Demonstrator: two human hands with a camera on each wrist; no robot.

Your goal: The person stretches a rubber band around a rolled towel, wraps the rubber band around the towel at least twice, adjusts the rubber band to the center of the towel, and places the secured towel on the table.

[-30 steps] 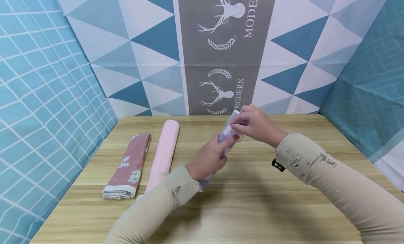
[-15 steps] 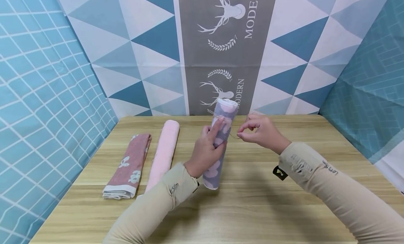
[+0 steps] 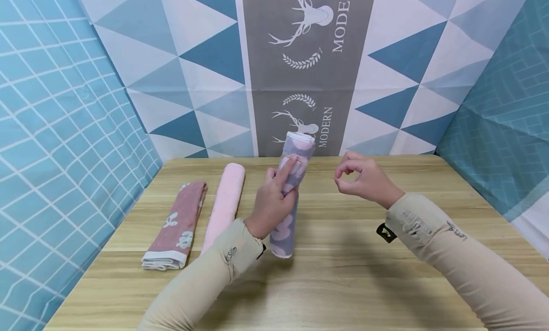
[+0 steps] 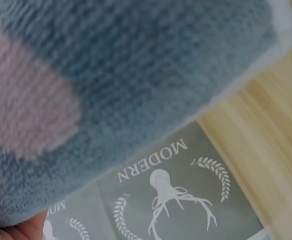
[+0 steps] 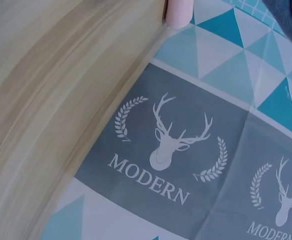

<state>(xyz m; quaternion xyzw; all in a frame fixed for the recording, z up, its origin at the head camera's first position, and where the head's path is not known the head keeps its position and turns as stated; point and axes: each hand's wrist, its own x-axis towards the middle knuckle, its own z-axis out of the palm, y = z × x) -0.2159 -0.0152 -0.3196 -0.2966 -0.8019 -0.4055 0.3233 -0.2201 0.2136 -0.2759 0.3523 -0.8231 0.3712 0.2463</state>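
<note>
My left hand [image 3: 273, 200] grips a rolled grey-purple towel [image 3: 280, 230] with pink patches, holding it nearly upright over the table with the index finger laid along its front. In the left wrist view this towel [image 4: 136, 75] fills the upper part, and a bit of the hand shows at the bottom left corner. Off to the right, apart from the roll, my right hand [image 3: 369, 178] pinches thumb to index finger. A faint thin strand [image 3: 330, 177] shows at those fingertips; its kind is too fine to tell.
A rolled pink towel [image 3: 225, 202] lies left of the left hand. Farther left is a folded dusty-red towel [image 3: 176, 228] with pale patterns. The wooden table [image 3: 343, 283] meets a patterned backdrop [image 3: 296, 74] behind and a blue checked sheet [image 3: 55, 131] at the left.
The left hand has turned the towel roll more upright and shifted it slightly left. The right hand has come off the roll and moved right, with a thin strand at its fingertips.
</note>
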